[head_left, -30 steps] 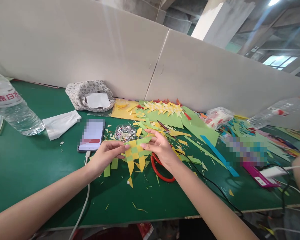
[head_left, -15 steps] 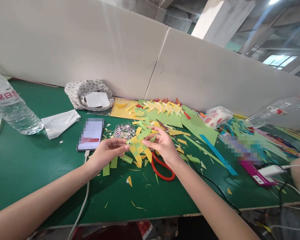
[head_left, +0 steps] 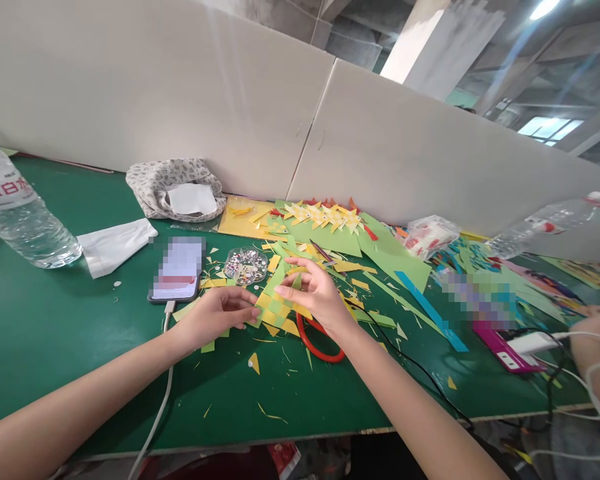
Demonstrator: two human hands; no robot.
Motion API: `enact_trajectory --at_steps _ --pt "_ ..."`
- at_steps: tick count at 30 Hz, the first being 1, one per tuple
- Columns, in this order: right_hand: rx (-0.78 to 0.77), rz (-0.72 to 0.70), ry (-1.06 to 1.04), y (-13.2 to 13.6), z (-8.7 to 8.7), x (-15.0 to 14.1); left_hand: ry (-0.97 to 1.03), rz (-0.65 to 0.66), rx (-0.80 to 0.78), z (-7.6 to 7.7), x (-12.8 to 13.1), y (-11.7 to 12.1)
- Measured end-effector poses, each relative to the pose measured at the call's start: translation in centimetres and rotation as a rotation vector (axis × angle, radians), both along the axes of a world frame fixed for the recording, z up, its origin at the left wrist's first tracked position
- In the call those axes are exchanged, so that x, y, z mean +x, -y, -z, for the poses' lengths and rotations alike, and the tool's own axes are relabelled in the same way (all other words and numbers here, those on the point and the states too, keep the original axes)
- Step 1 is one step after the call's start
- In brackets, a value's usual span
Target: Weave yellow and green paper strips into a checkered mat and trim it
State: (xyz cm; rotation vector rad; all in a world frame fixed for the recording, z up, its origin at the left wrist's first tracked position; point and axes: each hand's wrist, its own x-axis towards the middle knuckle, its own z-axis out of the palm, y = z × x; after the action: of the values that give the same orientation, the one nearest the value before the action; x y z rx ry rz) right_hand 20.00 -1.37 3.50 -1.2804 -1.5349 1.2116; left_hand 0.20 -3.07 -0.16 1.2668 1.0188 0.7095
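Note:
A small piece woven from yellow and green paper strips (head_left: 276, 305) is held just above the green table (head_left: 55, 327). My left hand (head_left: 215, 313) pinches its lower left edge. My right hand (head_left: 316, 293) pinches its upper right side, fingers curled. Red-handled scissors (head_left: 316, 340) lie on the table directly below my right hand. A round clear dish of small beads (head_left: 244, 264) sits just behind the woven piece, beside a phone (head_left: 176, 279) on a white charging cable (head_left: 155, 413).
Finished woven pieces (head_left: 325, 215) and green and yellow sheets lie by the white partition (head_left: 380, 147). Paper scraps litter the middle. A water bottle (head_left: 15, 220), tissue (head_left: 111, 244) and cloth pouch (head_left: 175, 187) stand left. Another person's hand (head_left: 595, 333) shows at the right edge.
Both hands have turned the woven piece and lowered it slightly toward the table. The view has shifted a little to the right.

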Motion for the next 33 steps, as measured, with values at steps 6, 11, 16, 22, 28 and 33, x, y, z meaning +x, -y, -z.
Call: enact_trajectory --at_steps 6,11,16,22,28,33 --pt "0.037 -0.002 0.052 0.5 0.7 -0.4 -0.02 0.022 0.037 -0.4 0.1 0.2" --pt "0.034 -0.094 0.131 1.3 1.2 -1.3 -0.058 0.008 0.035 -0.8 0.1 0.2" --pt "0.048 -0.043 0.039 1.2 1.2 -1.4 -0.083 0.07 0.06 -0.3 0.0 0.0" --pt "0.042 -0.097 0.062 1.5 1.3 -1.5 -0.098 0.077 0.045 -0.3 0.2 0.1" --pt "0.039 -0.101 0.08 1.8 1.0 -1.8 -0.07 0.059 0.035 -0.8 0.1 0.1" --pt "0.035 -0.093 0.047 1.6 1.2 -1.7 -0.072 0.049 0.027 -0.7 0.1 0.1"
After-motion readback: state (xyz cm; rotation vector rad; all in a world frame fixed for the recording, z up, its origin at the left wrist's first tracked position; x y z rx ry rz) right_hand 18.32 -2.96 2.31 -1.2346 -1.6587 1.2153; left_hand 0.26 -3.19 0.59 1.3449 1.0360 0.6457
